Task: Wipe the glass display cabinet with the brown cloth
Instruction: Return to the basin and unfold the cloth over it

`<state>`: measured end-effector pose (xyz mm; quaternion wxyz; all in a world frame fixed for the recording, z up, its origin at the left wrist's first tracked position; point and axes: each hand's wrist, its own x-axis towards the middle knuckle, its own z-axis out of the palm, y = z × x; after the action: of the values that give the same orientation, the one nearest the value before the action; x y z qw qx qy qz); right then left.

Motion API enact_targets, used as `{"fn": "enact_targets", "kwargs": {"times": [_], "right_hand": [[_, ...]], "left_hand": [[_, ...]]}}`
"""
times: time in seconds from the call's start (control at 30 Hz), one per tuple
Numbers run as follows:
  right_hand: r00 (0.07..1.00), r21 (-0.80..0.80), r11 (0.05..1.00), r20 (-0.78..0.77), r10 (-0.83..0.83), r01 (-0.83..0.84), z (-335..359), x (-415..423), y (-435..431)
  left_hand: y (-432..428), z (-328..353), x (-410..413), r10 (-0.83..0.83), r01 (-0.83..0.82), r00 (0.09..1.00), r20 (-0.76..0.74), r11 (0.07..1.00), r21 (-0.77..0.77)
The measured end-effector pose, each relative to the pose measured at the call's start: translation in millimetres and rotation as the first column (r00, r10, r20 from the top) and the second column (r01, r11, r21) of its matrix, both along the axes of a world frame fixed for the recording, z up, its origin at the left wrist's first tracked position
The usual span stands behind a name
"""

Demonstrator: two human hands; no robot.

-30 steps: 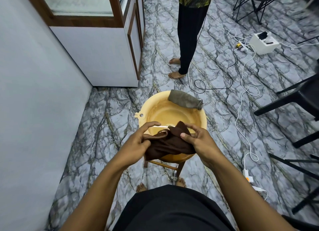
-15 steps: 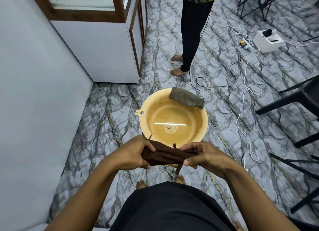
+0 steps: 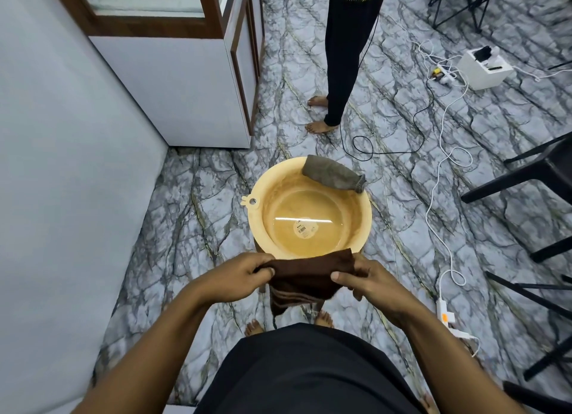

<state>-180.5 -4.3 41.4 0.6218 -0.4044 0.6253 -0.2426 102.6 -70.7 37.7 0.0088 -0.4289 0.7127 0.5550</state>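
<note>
Standing on a grey marble-patterned floor [image 3: 192, 215], spreading under and all round both hands. Keeping beside a pale wall [image 3: 62, 166], running along to the left of the left hand [image 3: 238, 274]. Facing the glass display cabinet [image 3: 185, 82], well beyond the hands, up and to the left: brown wood framing round the glass, white panels below, not touching the cloth. Sharing the room with a second person [image 3: 343, 57], standing barefoot in dark trousers far ahead of the right hand [image 3: 371, 280]. Leaving black chairs [image 3: 532, 172] well off to the right of the right hand.

Holding both hands just this side of a round yellowish basin [image 3: 360, 209], holding shallow water [image 3: 306, 225] and carrying a rolled grey cloth [image 3: 334, 173] on its far rim.

Stretching the brown cloth [image 3: 309, 274] between the hands, just over the near rim. Keeping the hands apart, each one pinching an end: left thumb and curled fingers clamping the left edge, right thumb pressing the front of the right edge with fingers behind. Showing a dark, towel-like nap, folded over along the taut top edge, sagging below into paler brown stripes and a drooping lower-left corner; wet or dry, cannot tell.

Trailing a white cable [image 3: 433, 218] past the right of the right hand toward a white box [image 3: 484, 68] far ahead.
</note>
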Motion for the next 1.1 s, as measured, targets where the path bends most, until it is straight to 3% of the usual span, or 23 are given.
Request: {"fn": "enact_targets", "kwargs": {"times": [0.13,0.27,0.43,0.63,0.77,0.9,1.1], "right_hand": [[0.997,-0.04,0.997,0.029,-0.07,0.072,-7,1,-3],[0.989,-0.039,0.99,0.072,-0.13,0.133,-16,4,-2],[0.978,-0.045,0.98,0.097,-0.187,0.192,-22,3,1],[0.988,-0.102,0.983,-0.007,-0.152,0.15,-21,3,2],[0.976,-0.125,0.969,-0.015,-0.215,0.212,-23,7,2],[0.955,-0.173,0.972,-0.221,-0.197,0.161,-34,8,3],[0.903,-0.28,0.956,-0.384,-0.192,0.085,-39,12,4]], "left_hand": [[5,-17,-9,0.255,-0.237,0.957,-0.14,0.962,0.134],[7,-23,-15,0.396,-0.33,0.896,-0.203,0.897,0.293],[13,-33,-17,0.454,-0.414,0.864,-0.217,0.886,0.209],[19,-34,-14,0.482,-0.445,0.841,-0.246,0.875,0.191],[20,-40,-14,0.507,-0.487,0.828,-0.241,0.862,0.139],[22,-42,-19,0.604,-0.588,0.756,-0.252,0.796,0.143],[25,-47,-23,0.622,-0.651,0.744,-0.243,0.757,-0.054]]}}
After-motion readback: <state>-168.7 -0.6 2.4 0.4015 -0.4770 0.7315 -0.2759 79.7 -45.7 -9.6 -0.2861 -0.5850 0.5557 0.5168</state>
